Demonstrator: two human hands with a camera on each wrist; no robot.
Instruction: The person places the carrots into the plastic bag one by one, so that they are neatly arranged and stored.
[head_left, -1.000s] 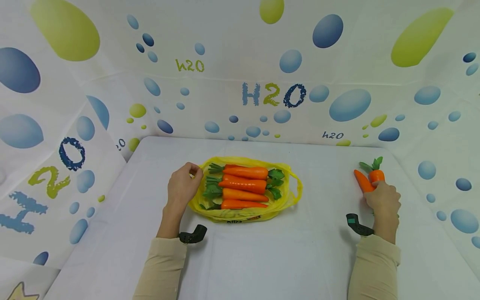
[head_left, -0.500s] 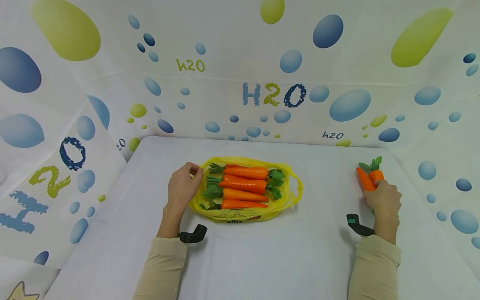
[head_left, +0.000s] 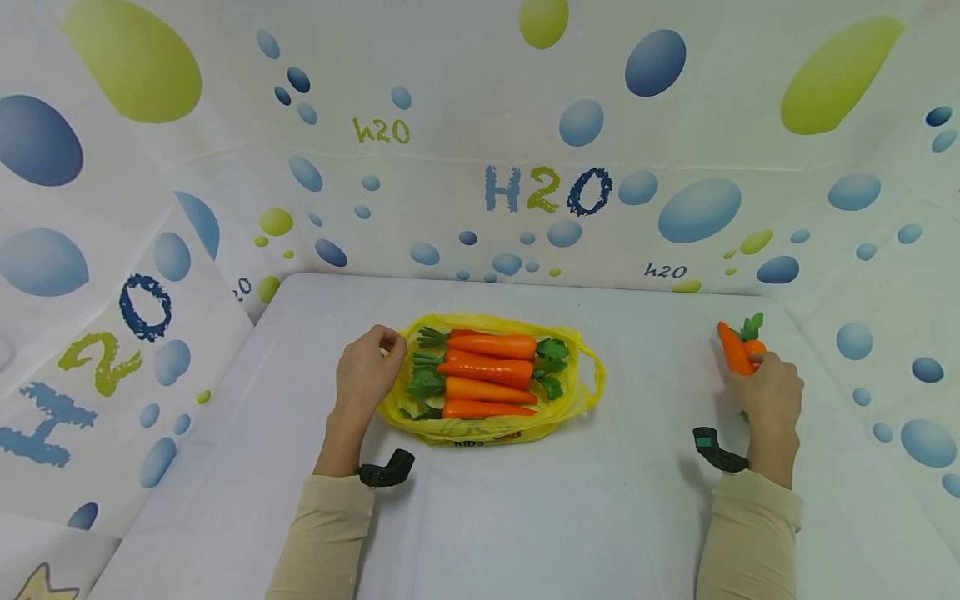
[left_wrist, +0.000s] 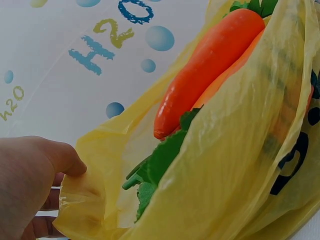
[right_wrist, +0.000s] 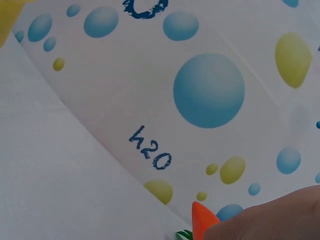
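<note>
A yellow plastic bag (head_left: 588,367) lies mid-table, its mouth spread around several orange carrots (head_left: 487,369) with green tops. At its left end, my left hand (head_left: 366,371) pinches the rim; the left wrist view shows the thumb and fingers on the yellow plastic (left_wrist: 95,175). Far to the right, my right hand (head_left: 768,396) grips a carrot (head_left: 735,348), its pointed end angled away from me. Just behind it is a second carrot (head_left: 755,345) with leaves up. In the right wrist view only the held carrot's tip (right_wrist: 201,220) shows beside the hand; the fingertips are hidden.
The white table (head_left: 525,517) ends at a backdrop (head_left: 435,208) printed with blue and green drops. A loop handle (head_left: 598,379) of the bag sticks out to the right. Each wrist carries a black camera mount (head_left: 386,468).
The carrot in my right hand has shifted slightly right and away, its tip now covering more of the carrot behind. My left hand and the bag have stayed put.
</note>
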